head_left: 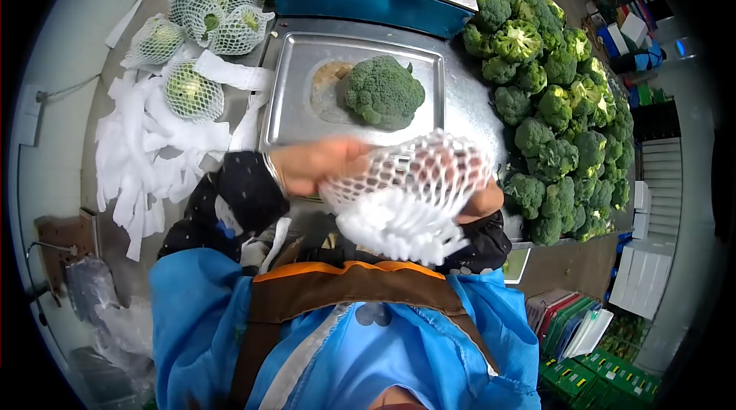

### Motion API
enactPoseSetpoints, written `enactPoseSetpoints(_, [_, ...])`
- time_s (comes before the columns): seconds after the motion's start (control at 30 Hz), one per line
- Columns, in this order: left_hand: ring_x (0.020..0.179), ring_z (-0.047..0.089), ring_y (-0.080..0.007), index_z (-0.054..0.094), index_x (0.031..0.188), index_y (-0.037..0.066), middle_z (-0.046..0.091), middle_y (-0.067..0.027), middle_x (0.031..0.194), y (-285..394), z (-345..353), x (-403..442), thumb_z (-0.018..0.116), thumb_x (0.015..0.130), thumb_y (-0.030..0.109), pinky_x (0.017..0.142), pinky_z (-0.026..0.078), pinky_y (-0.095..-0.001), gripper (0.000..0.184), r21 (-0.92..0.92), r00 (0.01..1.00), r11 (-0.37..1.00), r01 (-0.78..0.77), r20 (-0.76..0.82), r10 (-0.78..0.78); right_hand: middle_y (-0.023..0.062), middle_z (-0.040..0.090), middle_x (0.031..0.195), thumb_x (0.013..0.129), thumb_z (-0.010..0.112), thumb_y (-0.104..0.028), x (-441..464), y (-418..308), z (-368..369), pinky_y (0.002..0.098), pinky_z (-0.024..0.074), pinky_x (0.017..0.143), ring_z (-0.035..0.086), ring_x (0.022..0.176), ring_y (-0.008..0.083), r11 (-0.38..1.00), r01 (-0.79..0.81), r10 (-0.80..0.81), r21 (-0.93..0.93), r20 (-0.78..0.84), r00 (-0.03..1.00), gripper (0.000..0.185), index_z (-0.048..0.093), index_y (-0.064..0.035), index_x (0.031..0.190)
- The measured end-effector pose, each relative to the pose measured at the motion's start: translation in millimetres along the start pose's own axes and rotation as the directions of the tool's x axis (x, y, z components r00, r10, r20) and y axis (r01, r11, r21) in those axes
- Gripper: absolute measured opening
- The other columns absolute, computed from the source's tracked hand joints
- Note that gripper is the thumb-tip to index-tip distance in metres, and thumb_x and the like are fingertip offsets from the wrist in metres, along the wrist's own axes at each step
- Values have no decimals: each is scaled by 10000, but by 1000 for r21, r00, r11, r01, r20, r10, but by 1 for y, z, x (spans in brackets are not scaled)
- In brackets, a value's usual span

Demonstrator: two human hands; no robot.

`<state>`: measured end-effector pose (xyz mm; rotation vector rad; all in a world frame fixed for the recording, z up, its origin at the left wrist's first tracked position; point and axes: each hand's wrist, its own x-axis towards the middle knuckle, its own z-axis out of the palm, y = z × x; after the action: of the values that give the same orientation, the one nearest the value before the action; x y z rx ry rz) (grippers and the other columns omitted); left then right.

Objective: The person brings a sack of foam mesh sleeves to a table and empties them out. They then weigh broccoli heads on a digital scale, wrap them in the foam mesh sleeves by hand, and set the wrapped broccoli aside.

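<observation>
A white foam net sleeve is stretched between my two hands, close in front of my apron. My left hand is closed on the net's left edge, somewhat blurred. On the right, my right hand is partly inside and behind the net, its fingers showing through the mesh. Just beyond the net, one bare broccoli head rests on the metal tray of the scale, touched by neither hand.
Loose white net sleeves lie at the left, below several netted broccoli heads. A large broccoli pile fills the right side. The blue-fronted scale housing stands behind the tray. Green crates are at the lower right.
</observation>
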<state>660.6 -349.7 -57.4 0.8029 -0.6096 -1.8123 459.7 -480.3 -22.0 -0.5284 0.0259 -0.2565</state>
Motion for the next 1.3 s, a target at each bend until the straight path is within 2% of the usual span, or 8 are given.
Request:
enactPoseSetpoints(0.17, [1059, 552, -241, 437, 1213, -41, 550, -153, 1164, 12, 16, -28, 520, 867, 93, 959, 411, -370, 380, -414, 964, 870, -267, -127, 236, 137, 575, 1060, 729, 624, -2, -16, 17, -22, 365, 475, 855, 578, 965, 232, 995, -67, 45, -68, -284, 958, 476, 461, -9, 1176])
enactPoseSetpoints(0.33, [868, 615, -150, 505, 1110, -9, 629, -139, 954, -14, -20, -18, 479, 801, 5, 763, 487, -268, 310, 406, 758, 907, -107, -558, 339, 7, 500, 728, 728, 599, 68, -15, 38, -83, 236, 377, 511, 435, 607, 44, 101, -143, -545, -985, -175, 820, 230, 417, -40, 819])
enactPoseSetpoints(0.57, [785, 566, -388, 563, 917, 0, 611, -217, 828, -5, -111, 73, 499, 776, 162, 697, 431, -419, 224, 872, 453, 479, 107, -471, 757, 270, 542, 1090, 743, 532, 19, 55, 41, -112, 411, 437, 808, 563, 960, 399, -114, -308, -596, -944, -183, 782, 730, 162, -53, 1367])
enactPoseSetpoints(0.67, [779, 563, -361, 600, 811, 6, 597, -192, 828, 14, -120, 77, 492, 790, 116, 679, 436, -427, 156, 962, 705, 2, 275, -203, 680, 229, 567, 1082, 838, 487, -105, 66, 36, -134, 367, 432, 835, 554, 1004, 353, 33, -193, -666, -981, -166, 727, 469, 375, -20, 1285])
enactPoseSetpoints(0.73, [719, 581, -317, 608, 785, 31, 591, -165, 746, 46, -72, 44, 510, 766, 109, 621, 446, -415, 127, 842, 635, -538, -52, 443, 633, 97, 595, 1059, 897, 400, -158, 45, 13, -107, 285, 472, 783, 591, 910, 166, 823, 42, -375, -566, -486, 790, 338, 515, 48, 1139])
enactPoseSetpoints(0.93, [860, 618, -171, 601, 1038, -5, 637, -104, 961, 31, -30, -2, 504, 831, 117, 727, 497, -284, 259, 408, 844, 830, -381, -214, 492, 70, 628, 865, 880, 495, -115, -18, 40, -24, 233, 476, 600, 596, 690, 114, 845, -320, 28, -428, -562, 827, 240, 586, 79, 990])
enactPoseSetpoints(1.03, [856, 604, -165, 570, 1087, 9, 624, -108, 962, -42, -60, -32, 574, 824, 148, 765, 491, -293, 298, 723, 833, 535, -436, 99, 545, 61, 634, 845, 906, 494, -146, -22, 32, 3, 217, 482, 600, 590, 673, 92, 869, -341, 148, -359, -468, 871, 236, 587, 56, 984])
enactPoseSetpoints(1.3, [959, 563, -231, 524, 1131, 16, 576, -128, 1062, -99, -9, -34, 491, 863, 187, 851, 460, -367, 319, -505, 908, 767, -397, -337, 248, 103, 613, 970, 948, 408, -298, -21, 38, -14, 290, 529, 710, 620, 814, 160, 977, -182, 215, 115, -559, 801, 409, 472, 42, 1166])
